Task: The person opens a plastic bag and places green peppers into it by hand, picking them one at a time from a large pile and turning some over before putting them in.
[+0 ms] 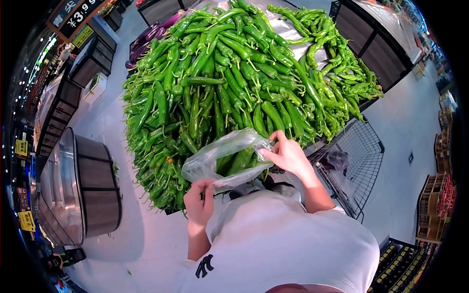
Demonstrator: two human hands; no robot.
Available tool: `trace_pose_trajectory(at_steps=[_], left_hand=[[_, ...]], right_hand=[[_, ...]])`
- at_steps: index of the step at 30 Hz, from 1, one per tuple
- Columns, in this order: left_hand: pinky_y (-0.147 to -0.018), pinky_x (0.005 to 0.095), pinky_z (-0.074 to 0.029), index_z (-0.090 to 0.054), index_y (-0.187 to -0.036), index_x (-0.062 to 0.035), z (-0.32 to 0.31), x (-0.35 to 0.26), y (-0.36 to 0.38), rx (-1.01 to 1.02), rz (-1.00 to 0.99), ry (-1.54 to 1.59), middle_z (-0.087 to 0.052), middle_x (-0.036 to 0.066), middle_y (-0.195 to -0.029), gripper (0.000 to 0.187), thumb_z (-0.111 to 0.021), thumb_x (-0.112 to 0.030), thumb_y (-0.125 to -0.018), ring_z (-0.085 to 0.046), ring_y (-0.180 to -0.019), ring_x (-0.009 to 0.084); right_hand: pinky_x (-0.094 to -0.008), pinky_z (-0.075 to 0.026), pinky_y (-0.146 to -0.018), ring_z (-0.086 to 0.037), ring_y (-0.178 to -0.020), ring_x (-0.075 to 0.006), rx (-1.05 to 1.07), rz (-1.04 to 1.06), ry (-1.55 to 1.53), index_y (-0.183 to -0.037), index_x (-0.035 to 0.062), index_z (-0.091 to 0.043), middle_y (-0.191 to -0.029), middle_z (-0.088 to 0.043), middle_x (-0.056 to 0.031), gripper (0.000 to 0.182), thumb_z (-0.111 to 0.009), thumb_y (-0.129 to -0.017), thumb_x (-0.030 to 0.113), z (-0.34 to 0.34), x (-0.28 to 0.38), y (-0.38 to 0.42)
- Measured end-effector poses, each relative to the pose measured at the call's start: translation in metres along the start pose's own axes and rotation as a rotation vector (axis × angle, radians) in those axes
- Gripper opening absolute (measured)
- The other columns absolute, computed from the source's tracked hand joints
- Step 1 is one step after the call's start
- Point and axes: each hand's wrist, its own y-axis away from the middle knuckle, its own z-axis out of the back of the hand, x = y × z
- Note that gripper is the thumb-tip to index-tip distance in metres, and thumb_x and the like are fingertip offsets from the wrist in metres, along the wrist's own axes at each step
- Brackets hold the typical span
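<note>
A clear plastic bag [198, 163] is held with its mouth spread wide, and several green peppers show through the opening. My left hand [199, 201] pinches the bag's near left rim between thumb and fingers. At the right rim, my right hand [284, 154] grips the plastic with thumb and forefinger. Right in front of the bag rises a large heap of long green chili peppers [215, 63]. Whether the peppers seen in the opening lie inside the bag or behind it, I cannot fully tell.
Wrinkled lighter green peppers [337, 63] lie at the heap's right, purple eggplants [151, 36] at its far left. A wire shopping cart [359, 161] holding a bagged purple item stands at my right. A rounded display stand [97, 190] is on the left. A price sign [78, 17] hangs upper left.
</note>
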Motion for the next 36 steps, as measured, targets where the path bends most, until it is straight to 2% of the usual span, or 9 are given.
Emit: trace_pose_trajectory(at_steps=[5, 10, 14, 18, 22, 26, 30, 33, 36], left_hand=[[-0.069, 0.0210, -0.048, -0.057, -0.105, 0.0023, 0.007, 0.004, -0.005, -0.081, 0.016, 0.117, -0.072, 0.010, -0.092, 0.007, -0.052, 0.000, -0.101, -0.064, -0.076, 0.0099], [-0.092, 0.0308, -0.050, -0.050, -0.107, 0.0004, 0.016, 0.000, -0.026, -0.265, -0.078, 0.226, -0.070, 0.017, -0.106, 0.007, -0.047, -0.004, -0.104, -0.067, -0.100, 0.0191], [-0.093, 0.0311, -0.051, -0.053, -0.107, 0.0008, 0.009, -0.003, -0.023, -0.296, -0.126, 0.298, -0.069, 0.017, -0.110, 0.007, -0.049, -0.003, -0.103, -0.067, -0.102, 0.0195], [-0.087, 0.0269, -0.052, -0.060, -0.108, 0.0029, 0.002, 0.008, -0.009, -0.213, 0.015, 0.230, -0.070, 0.014, -0.110, 0.011, -0.059, 0.001, -0.097, -0.067, -0.100, 0.0156], [-0.083, 0.0259, -0.053, -0.059, -0.109, 0.0038, 0.004, 0.004, 0.006, -0.185, 0.145, 0.227, -0.071, 0.014, -0.107, 0.015, -0.063, 0.002, -0.094, -0.069, -0.092, 0.0149], [-0.080, 0.0255, -0.053, -0.058, -0.108, 0.0046, -0.005, -0.001, 0.011, -0.115, 0.126, 0.208, -0.074, 0.012, -0.090, 0.017, -0.065, 0.003, -0.093, -0.072, -0.087, 0.0162], [-0.079, 0.0251, -0.053, -0.057, -0.111, 0.0045, -0.007, -0.002, 0.012, -0.027, 0.078, 0.209, -0.075, 0.012, -0.087, 0.022, -0.067, 0.002, -0.091, -0.073, -0.084, 0.0165], [-0.078, 0.0271, -0.055, -0.054, -0.117, 0.0042, -0.004, -0.002, 0.011, -0.004, 0.031, 0.166, -0.074, 0.012, -0.084, 0.029, -0.067, 0.002, -0.091, -0.073, -0.082, 0.0183], [-0.077, 0.0297, -0.057, -0.051, -0.123, 0.0039, 0.001, -0.006, 0.014, 0.008, 0.014, 0.300, -0.074, 0.012, -0.081, 0.034, -0.066, 0.000, -0.092, -0.074, -0.079, 0.0201]], right_hand=[[-0.0463, -0.051, -0.060, -0.070, -0.068, -0.0341, 0.055, 0.344, 0.126, -0.128, 0.0013, -0.048, -0.071, -0.067, -0.0203, 0.057, -0.076, -0.084, 0.022, -0.013, 0.003, -0.021], [-0.0434, -0.053, -0.061, -0.066, -0.061, -0.0380, -0.041, 0.414, -0.214, -0.137, 0.0024, -0.052, -0.070, -0.067, -0.0198, 0.049, -0.059, -0.089, 0.006, 0.008, 0.057, -0.019], [-0.0308, -0.049, -0.054, -0.065, -0.054, -0.0170, -0.167, 0.350, -0.390, -0.122, 0.0059, -0.063, -0.064, -0.067, -0.0099, 0.027, -0.055, -0.097, 0.011, 0.000, 0.059, -0.027], [-0.0310, -0.048, -0.053, -0.062, -0.053, -0.0155, -0.202, 0.299, -0.445, -0.102, 0.0040, -0.070, -0.066, -0.067, -0.0092, 0.016, -0.062, -0.096, 0.016, -0.020, 0.027, -0.047], [-0.0308, -0.046, -0.051, -0.060, -0.051, -0.0154, -0.260, 0.245, -0.246, -0.103, 0.0035, -0.069, -0.065, -0.065, -0.0103, 0.019, -0.065, -0.094, 0.020, -0.019, 0.015, -0.040], [-0.0433, -0.049, -0.055, -0.066, -0.061, -0.0365, -0.284, 0.235, -0.222, -0.101, 0.0048, -0.061, -0.067, -0.066, -0.0155, 0.017, -0.061, -0.097, 0.021, -0.039, -0.001, -0.046], [-0.0500, -0.052, -0.064, -0.067, -0.070, -0.0420, -0.207, 0.250, -0.076, -0.109, 0.0063, -0.053, -0.069, -0.066, -0.0176, 0.027, -0.059, -0.098, 0.030, -0.040, 0.003, -0.044], [-0.0390, -0.050, -0.059, -0.066, -0.064, -0.0270, -0.175, 0.339, -0.143, -0.111, 0.0048, -0.056, -0.073, -0.066, -0.0098, 0.037, -0.069, -0.093, 0.034, -0.020, 0.010, -0.037], [-0.0230, -0.041, -0.054, -0.050, -0.058, -0.0064, -0.367, 0.396, -0.436, -0.112, 0.0036, -0.060, -0.071, -0.056, 0.0017, 0.033, -0.074, -0.089, 0.023, -0.012, -0.020, -0.053]])
